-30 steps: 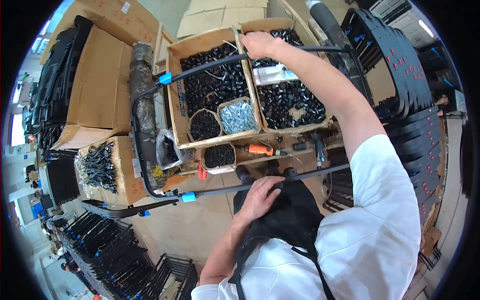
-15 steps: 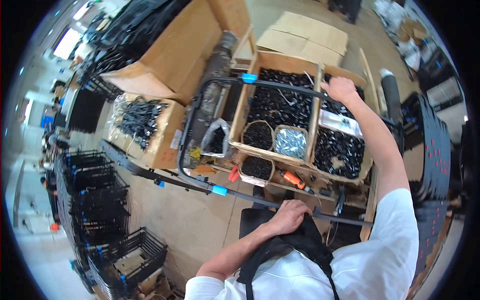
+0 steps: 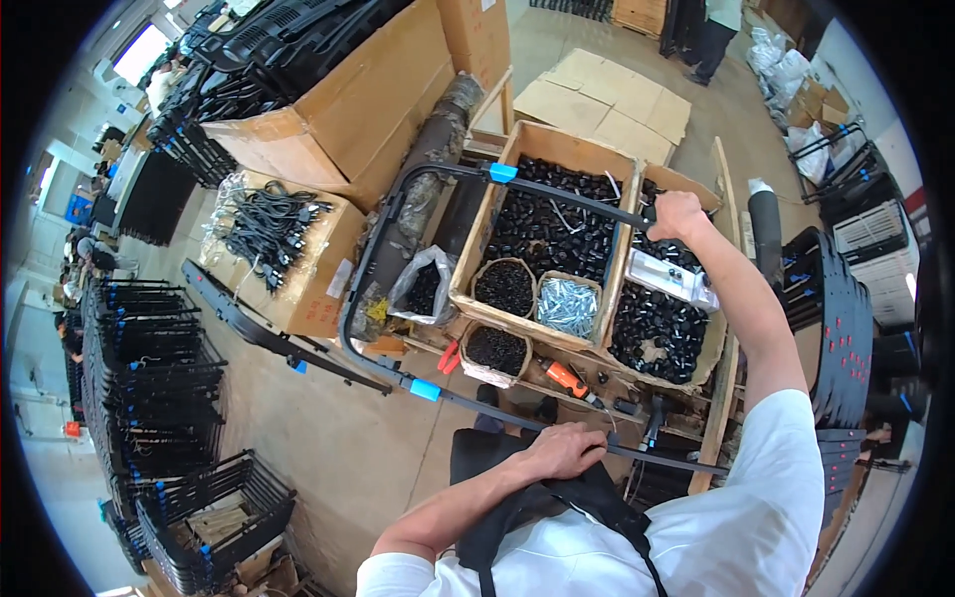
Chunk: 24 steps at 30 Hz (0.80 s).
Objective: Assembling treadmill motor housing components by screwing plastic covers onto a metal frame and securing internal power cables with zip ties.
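A black tubular frame (image 3: 373, 269) with blue clips lies across the boxes in front of me, its rounded end toward the left. My right hand (image 3: 678, 215) is closed round its far rail, above the right-hand box of black plastic parts (image 3: 657, 333). Near my waist, my left hand (image 3: 567, 450) curls over the near rail, its fingertips partly hidden. Beneath the frame is a wooden box (image 3: 482, 244) of black parts, holding a tub of small black screws (image 3: 503, 286) and a tub of silver screws (image 3: 567, 304). An orange-and-black power screwdriver (image 3: 565, 378) lies just beyond the near rail.
Red-handled pliers (image 3: 450, 358) lie beside another screw tub (image 3: 497, 350). Left of the frame stands a carton topped with black cables (image 3: 269, 231). Stacked black frames (image 3: 154, 368) stand at the left. A large open carton (image 3: 373, 99) rises behind. Another person (image 3: 714, 40) stands far back.
The whole view has shifted slightly, and a person's legs show more fully at the top. Both my hands stay on the frame, which keeps nearly the same place over the boxes.
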Each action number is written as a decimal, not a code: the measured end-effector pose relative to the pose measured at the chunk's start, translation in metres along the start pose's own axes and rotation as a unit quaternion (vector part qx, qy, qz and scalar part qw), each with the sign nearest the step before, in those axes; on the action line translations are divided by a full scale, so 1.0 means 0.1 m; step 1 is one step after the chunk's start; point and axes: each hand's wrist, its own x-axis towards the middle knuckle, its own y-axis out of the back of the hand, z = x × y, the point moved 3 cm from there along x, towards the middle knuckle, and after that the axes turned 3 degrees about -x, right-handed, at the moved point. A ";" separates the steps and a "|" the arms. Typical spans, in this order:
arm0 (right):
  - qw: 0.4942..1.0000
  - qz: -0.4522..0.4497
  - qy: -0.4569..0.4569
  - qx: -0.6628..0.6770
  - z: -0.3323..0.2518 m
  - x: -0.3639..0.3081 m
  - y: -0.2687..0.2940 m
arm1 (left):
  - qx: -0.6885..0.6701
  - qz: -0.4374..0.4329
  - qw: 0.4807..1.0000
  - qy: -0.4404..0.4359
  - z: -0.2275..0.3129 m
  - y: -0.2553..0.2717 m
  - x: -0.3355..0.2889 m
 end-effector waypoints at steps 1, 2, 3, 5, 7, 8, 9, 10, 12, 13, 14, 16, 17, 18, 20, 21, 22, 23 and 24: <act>0.997 0.063 -0.030 0.016 -0.01 -0.03 0.07 | -0.005 0.000 1.000 -0.007 -0.02 -0.02 0.01; 0.989 0.132 -0.047 0.053 0.04 -0.03 0.00 | -0.011 -0.001 1.000 -0.016 -0.03 -0.07 0.05; 0.996 0.087 -0.026 0.020 0.13 0.05 -0.13 | -0.014 -0.003 1.000 -0.027 -0.04 -0.11 0.10; 0.992 -0.090 0.036 -0.081 0.08 -0.11 0.02 | -0.088 0.087 0.992 0.011 -0.15 -0.11 0.05; 0.999 0.022 0.013 -0.028 0.02 -0.07 -0.02 | -0.080 0.071 0.994 0.010 -0.15 -0.08 0.01; 0.991 0.134 -0.013 0.026 0.06 -0.10 0.02 | -0.070 0.053 0.996 0.005 -0.11 -0.07 0.02; 0.996 0.079 0.028 0.002 0.04 -0.08 -0.03 | -0.071 0.054 0.996 0.001 -0.07 -0.03 0.03; 0.997 0.078 0.025 0.001 0.08 -0.07 -0.05 | -0.042 0.037 0.998 0.008 -0.05 0.03 0.01; 0.990 -0.051 0.010 -0.131 0.12 -0.03 -0.18 | -0.012 0.020 1.000 0.011 -0.02 0.05 -0.02; 0.993 0.111 -0.037 -0.036 0.09 -0.03 -0.11 | -0.013 -0.020 0.999 0.036 0.00 0.00 0.01; 0.992 0.114 -0.035 -0.039 0.10 0.02 -0.09 | -0.014 -0.061 0.996 0.061 0.00 -0.05 0.03; 0.997 0.015 -0.024 -0.069 0.05 0.09 -0.11 | -0.033 -0.064 0.996 0.055 -0.05 -0.07 0.07; 0.991 -0.044 0.007 -0.126 0.09 0.12 -0.15 | -0.025 -0.067 0.996 0.051 -0.03 -0.06 0.07; 0.991 -0.045 0.007 -0.126 0.05 0.11 -0.20 | -0.017 -0.070 0.996 0.046 -0.02 -0.05 0.06; 0.990 0.140 -0.009 -0.003 0.01 0.08 -0.18 | -0.024 -0.035 0.999 0.033 0.03 -0.07 0.10; 0.994 0.092 0.030 -0.057 -0.01 0.11 -0.23 | -0.019 -0.020 0.999 0.015 0.01 -0.05 0.15; 0.994 0.093 0.029 -0.057 -0.04 0.11 -0.24 | -0.012 -0.009 1.000 -0.002 -0.01 0.00 0.14; 0.991 0.117 0.013 -0.061 -0.05 0.11 -0.23 | 0.012 -0.014 1.000 0.002 0.04 0.01 0.07; 0.988 0.141 -0.003 -0.065 -0.07 0.11 -0.22 | 0.013 -0.014 1.000 0.002 -0.03 -0.03 0.04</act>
